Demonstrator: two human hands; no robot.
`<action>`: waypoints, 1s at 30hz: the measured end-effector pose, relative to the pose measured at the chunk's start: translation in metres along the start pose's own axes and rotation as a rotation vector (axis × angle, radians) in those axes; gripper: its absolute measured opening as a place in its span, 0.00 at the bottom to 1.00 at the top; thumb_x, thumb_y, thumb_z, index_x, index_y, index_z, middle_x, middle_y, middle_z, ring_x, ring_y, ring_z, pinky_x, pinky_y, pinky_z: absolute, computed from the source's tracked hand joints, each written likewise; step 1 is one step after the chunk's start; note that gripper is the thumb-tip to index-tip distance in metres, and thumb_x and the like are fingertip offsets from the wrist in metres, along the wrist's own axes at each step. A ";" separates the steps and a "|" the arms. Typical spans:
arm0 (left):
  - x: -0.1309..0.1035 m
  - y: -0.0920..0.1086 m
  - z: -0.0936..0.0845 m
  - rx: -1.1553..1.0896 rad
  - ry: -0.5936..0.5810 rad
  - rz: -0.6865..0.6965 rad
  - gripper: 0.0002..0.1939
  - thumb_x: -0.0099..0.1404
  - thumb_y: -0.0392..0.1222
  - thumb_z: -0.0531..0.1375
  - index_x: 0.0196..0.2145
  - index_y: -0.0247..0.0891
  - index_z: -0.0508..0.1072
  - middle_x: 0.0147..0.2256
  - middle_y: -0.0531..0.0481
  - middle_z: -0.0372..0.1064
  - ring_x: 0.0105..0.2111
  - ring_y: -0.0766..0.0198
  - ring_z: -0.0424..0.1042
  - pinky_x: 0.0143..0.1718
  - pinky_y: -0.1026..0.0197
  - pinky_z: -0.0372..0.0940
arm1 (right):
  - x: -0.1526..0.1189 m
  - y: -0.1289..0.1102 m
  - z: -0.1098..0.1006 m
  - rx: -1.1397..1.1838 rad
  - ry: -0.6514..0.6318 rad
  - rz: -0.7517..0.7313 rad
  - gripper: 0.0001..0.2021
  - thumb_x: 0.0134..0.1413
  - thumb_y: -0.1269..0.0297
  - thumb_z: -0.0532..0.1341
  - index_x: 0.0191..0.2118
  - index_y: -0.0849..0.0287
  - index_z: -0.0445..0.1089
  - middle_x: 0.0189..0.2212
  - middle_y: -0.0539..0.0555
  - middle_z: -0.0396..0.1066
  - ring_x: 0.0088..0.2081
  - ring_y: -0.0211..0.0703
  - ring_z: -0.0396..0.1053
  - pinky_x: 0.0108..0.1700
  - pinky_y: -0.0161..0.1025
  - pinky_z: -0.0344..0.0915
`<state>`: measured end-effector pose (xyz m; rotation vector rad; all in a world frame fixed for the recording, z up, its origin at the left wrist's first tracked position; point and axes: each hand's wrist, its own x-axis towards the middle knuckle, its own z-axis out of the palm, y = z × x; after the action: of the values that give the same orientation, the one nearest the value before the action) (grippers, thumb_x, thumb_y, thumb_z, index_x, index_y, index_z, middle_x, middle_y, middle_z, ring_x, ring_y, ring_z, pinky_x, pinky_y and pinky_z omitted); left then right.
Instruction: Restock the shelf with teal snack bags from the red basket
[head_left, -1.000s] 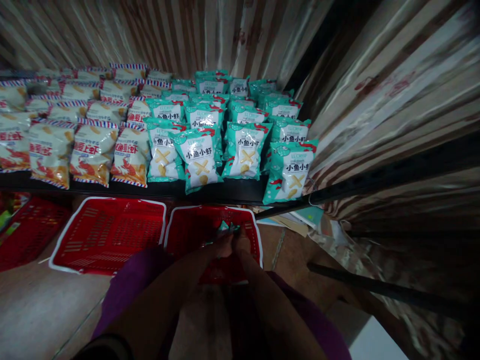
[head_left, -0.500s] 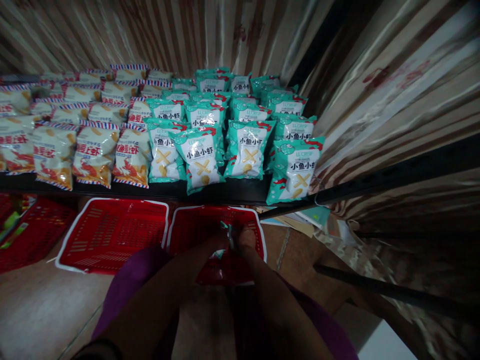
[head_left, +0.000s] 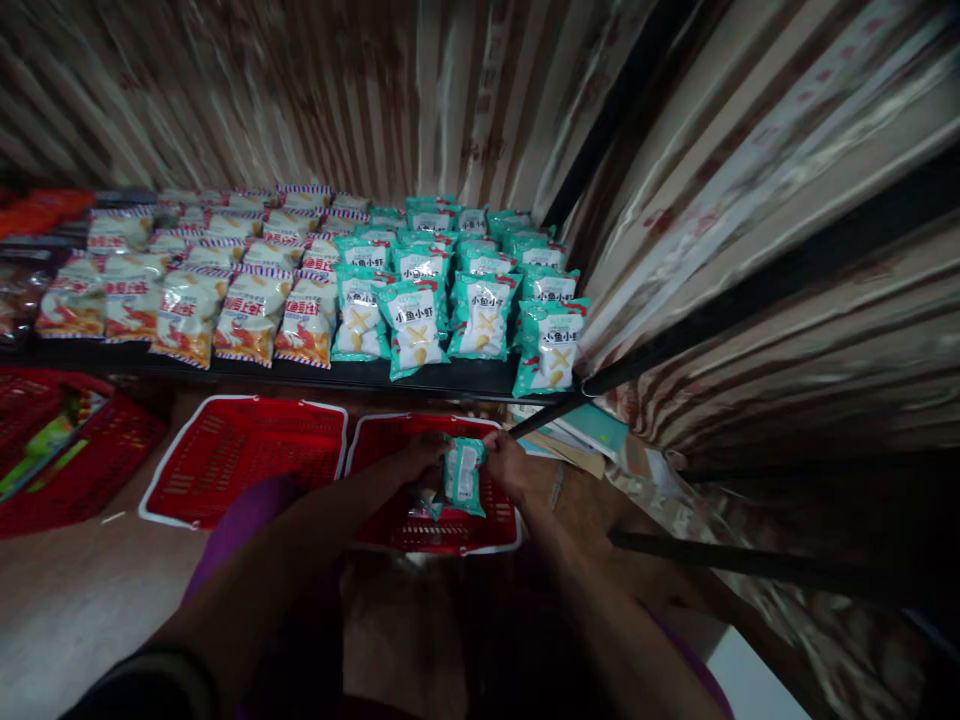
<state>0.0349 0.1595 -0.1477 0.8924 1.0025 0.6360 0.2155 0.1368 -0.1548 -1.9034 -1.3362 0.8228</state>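
A teal-and-white snack bag [head_left: 466, 477] hangs over the right red basket [head_left: 382, 437], its plain text panel towards me. My right hand [head_left: 507, 462] is closed at the bag's upper right corner. At the upper left corner is my left hand [head_left: 426, 453], its dim fingers appearing pinched on the edge. Below the left hand, another small packet [head_left: 427, 503] lies in the basket, partly hidden and hard to make out.
Teal snack bags [head_left: 481, 315] stand in rows on a black shelf [head_left: 480, 378], beside white-and-orange snack bags [head_left: 251, 310]. A second red basket [head_left: 247, 450] and a third basket [head_left: 112, 470] with green packets sit leftward. Black metal bars [head_left: 712, 325] and a striped curtain [head_left: 757, 215] flank the right.
Both hands have lifted the teal snack bag slightly and its broad face has turned towards me; before, it was seen edge-on. The view has shifted, showing more of the shelf's left side.
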 end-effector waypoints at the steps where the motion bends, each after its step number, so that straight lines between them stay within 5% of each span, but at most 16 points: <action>1: -0.007 0.008 0.002 -0.016 0.004 0.004 0.15 0.50 0.49 0.66 0.24 0.34 0.70 0.22 0.52 0.67 0.28 0.64 0.68 0.31 0.62 0.62 | -0.003 -0.007 -0.006 0.026 0.020 -0.007 0.04 0.41 0.66 0.52 0.22 0.56 0.62 0.21 0.49 0.67 0.27 0.40 0.65 0.33 0.35 0.60; 8: -0.063 0.069 0.019 -0.121 0.052 0.053 0.13 0.46 0.45 0.66 0.26 0.35 0.69 0.22 0.55 0.66 0.23 0.69 0.65 0.28 0.66 0.60 | -0.033 -0.056 -0.042 0.194 0.051 -0.029 0.10 0.45 0.55 0.56 0.25 0.57 0.65 0.21 0.48 0.67 0.27 0.40 0.65 0.32 0.36 0.62; 14: -0.096 0.083 0.022 -0.154 0.204 0.104 0.09 0.49 0.41 0.65 0.25 0.35 0.69 0.20 0.56 0.66 0.21 0.71 0.63 0.24 0.67 0.58 | -0.062 -0.097 -0.046 0.516 -0.049 0.028 0.19 0.40 0.46 0.62 0.32 0.57 0.68 0.18 0.44 0.64 0.22 0.35 0.61 0.27 0.33 0.60; 20: -0.094 0.095 0.010 -0.143 0.290 0.173 0.09 0.48 0.42 0.64 0.24 0.35 0.69 0.20 0.57 0.65 0.20 0.71 0.62 0.23 0.67 0.56 | -0.063 -0.123 -0.036 0.729 -0.216 0.125 0.23 0.29 0.50 0.71 0.33 0.58 0.73 0.22 0.47 0.71 0.24 0.36 0.65 0.27 0.32 0.61; 30: -0.087 0.103 0.004 -0.099 0.286 0.229 0.12 0.49 0.47 0.62 0.23 0.35 0.66 0.18 0.58 0.60 0.19 0.72 0.57 0.22 0.68 0.52 | -0.051 -0.129 -0.025 0.837 -0.158 0.268 0.17 0.25 0.57 0.73 0.25 0.60 0.74 0.19 0.47 0.72 0.21 0.33 0.66 0.27 0.32 0.62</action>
<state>-0.0033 0.1402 -0.0192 0.8499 1.1207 1.0207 0.1521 0.1175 -0.0299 -1.3582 -0.6359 1.4169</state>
